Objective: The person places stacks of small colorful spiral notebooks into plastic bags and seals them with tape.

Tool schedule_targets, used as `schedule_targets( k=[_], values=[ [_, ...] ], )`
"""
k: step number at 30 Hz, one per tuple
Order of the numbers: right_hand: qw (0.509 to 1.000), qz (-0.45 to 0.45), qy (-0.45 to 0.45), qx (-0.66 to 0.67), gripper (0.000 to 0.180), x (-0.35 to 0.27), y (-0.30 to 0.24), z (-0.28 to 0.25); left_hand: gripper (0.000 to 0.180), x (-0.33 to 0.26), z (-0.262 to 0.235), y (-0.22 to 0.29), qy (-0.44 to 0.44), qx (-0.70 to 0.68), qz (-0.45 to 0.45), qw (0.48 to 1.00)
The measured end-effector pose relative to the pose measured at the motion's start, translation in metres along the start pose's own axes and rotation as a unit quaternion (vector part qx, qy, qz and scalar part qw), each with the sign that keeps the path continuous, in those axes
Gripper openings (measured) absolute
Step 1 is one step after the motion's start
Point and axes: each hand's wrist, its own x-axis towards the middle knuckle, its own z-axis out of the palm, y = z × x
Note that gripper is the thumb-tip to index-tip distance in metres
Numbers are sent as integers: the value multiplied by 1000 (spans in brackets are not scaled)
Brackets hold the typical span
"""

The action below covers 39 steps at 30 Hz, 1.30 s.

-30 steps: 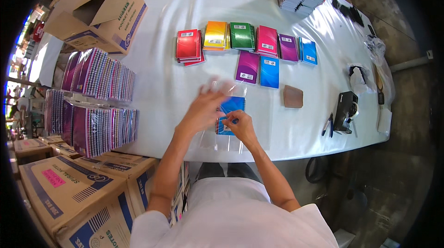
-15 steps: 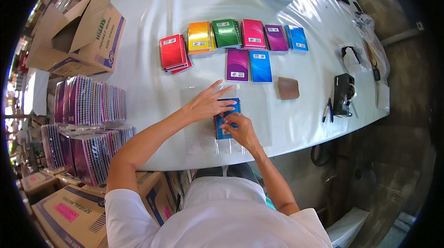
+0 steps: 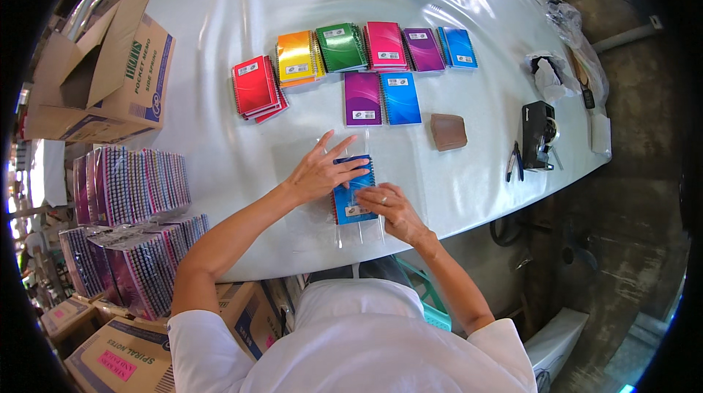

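A small stack of spiral notebooks with a blue one (image 3: pixel 354 189) on top lies inside a clear plastic bag (image 3: pixel 360 233) near the front edge of the white table (image 3: pixel 220 41). My left hand (image 3: pixel 319 169) lies flat on the stack's upper left with its fingers spread. My right hand (image 3: pixel 388 207) presses and pinches the stack's lower right corner through the bag. Further back lie a purple notebook (image 3: pixel 363 98) and a blue notebook (image 3: pixel 400 98), and behind them a row of red (image 3: pixel 255 87), yellow, green, pink, purple and blue stacks.
A brown pad (image 3: pixel 447 131), a black tape dispenser (image 3: pixel 539 134) and pliers (image 3: pixel 514 161) lie to the right. Bundles of wrapped notebooks (image 3: pixel 128 184) stand at the left. An open cardboard box (image 3: pixel 110 71) sits at the far left; more boxes stand on the floor.
The view has shifted as my head moved. Both hands have stayed on the bagged stack, with the left hand's fingers spreading wider over it.
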Motion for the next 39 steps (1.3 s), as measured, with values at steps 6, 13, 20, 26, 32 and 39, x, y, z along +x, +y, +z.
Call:
schedule_targets(
  k=[6, 13, 20, 26, 32, 39],
  values=[
    [993, 20, -62, -103, 44, 2, 0, -11, 41, 7, -4, 8, 8, 20, -8, 1000],
    [990, 5, -96, -108, 44, 6, 0, -14, 40, 13, -1, 15, -23, 26, -35, 999],
    [991, -38, -68, -109, 42, 3, 9, -12, 78, 57, -23, 20, -151, -18, -183, 971],
    [959, 122, 255, 31, 14, -83, 96, -118, 96, 88, -14, 35, -195, 17, -204, 959],
    [751, 501, 404, -148, 13, -245, 224, -332, 93, 109, -12, 46, -215, 23, -204, 955],
    [714, 477, 349, 376, 19, -259, 254, -336, 102, 112, -18, 49, -232, 40, -236, 943]
  ],
)
